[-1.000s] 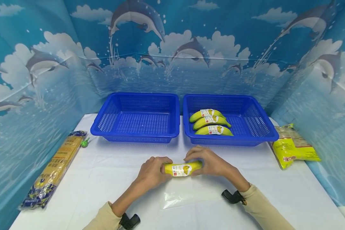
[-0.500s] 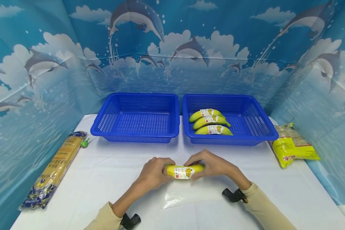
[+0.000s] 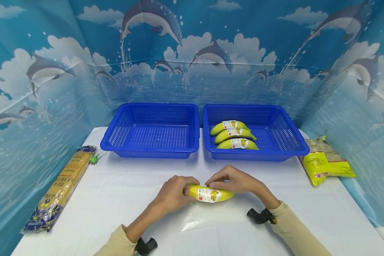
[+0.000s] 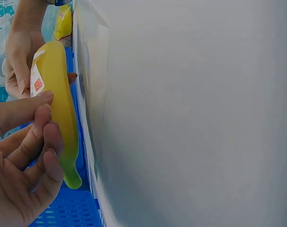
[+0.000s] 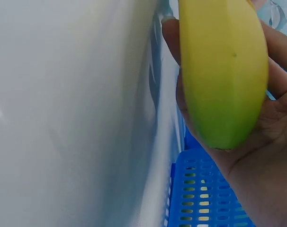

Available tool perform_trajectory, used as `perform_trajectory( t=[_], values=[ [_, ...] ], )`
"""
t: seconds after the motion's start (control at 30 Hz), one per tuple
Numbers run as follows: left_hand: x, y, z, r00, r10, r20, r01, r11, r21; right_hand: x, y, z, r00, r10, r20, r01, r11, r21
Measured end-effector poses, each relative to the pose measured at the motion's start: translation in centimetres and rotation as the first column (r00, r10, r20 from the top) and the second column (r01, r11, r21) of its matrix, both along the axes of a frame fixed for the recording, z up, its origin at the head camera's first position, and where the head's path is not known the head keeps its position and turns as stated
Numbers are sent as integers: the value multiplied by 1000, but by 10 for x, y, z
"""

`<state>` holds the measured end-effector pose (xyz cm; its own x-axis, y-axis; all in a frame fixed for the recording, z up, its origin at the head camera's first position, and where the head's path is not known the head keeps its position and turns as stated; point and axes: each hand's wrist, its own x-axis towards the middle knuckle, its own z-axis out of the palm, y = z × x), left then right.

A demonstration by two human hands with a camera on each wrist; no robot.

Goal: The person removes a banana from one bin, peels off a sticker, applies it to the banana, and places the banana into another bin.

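Between the hands is a yellow banana with green ends and a white printed label. My left hand pinches its left end, the thumb near the label in the left wrist view. My right hand is at the banana's far side, bent fingers and thumb touching it by the label's upper edge. In the right wrist view the banana covers part of the right hand, and one fingertip shows below it. Under the banana, a clear shiny plastic sheet or bag lies on the white cloth.
Two blue baskets stand behind: the left basket holds nothing visible, the right basket holds several bananas. At left lie a long pasta-like packet and a small green item; at right, a yellow packet.
The banana has shifted to the right and slightly nearer. My right hand has left the banana's right end for the label's upper edge; my left hand keeps its pinch.
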<state>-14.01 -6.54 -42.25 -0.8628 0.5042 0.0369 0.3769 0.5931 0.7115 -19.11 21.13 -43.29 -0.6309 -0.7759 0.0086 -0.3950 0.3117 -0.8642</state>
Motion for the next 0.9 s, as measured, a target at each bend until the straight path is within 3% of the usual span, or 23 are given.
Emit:
perform_trajectory(
  t=[0.33, 0.6, 0.9],
  values=[
    [2, 5, 2, 999, 11, -46, -12, 1000, -17, 0, 1, 0, 994, 40, 106, -36, 999, -39],
    [1, 12, 3, 999, -5, -35, 5, 1000, -6, -1, 12, -1, 994, 21, 104, -18, 999, -28],
    [-4, 20, 9, 999, 13, -38, -9, 997, 83, 1, 29, 2, 995, -21, 93, 21, 1000, 4]
  ],
)
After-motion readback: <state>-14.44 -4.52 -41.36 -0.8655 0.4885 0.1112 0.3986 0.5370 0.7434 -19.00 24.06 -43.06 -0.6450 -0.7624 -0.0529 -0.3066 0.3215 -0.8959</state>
